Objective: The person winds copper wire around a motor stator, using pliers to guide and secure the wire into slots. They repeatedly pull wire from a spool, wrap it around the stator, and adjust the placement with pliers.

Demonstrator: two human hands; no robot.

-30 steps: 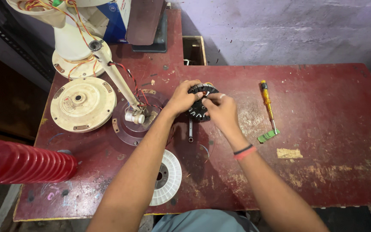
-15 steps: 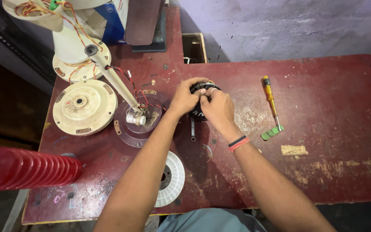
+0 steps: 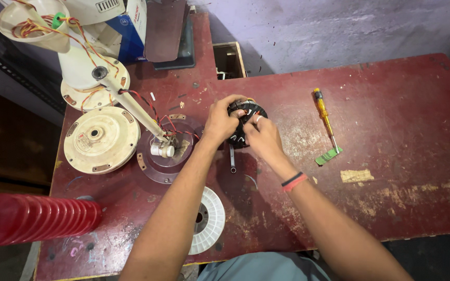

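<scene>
Black round motor stator with dark windings sits on the worn red surface, near its middle toward the far edge. Left hand wraps the stator's left side, grip closed on its rim, fingers curled over the top. Right hand lies on the stator's near-right side, fingertips pinched on the winding face; what they pinch is too small to tell. Small metal tool lies on the surface just in front of the stator, partly under the hands. Left of the stator: clear round base plate with a white shaft and red and yellow wires, then a cream round motor cover. Right of the stator, well apart: yellow-handled screwdriver. Nearer the person than the stator: white ribbed spool.
</scene>
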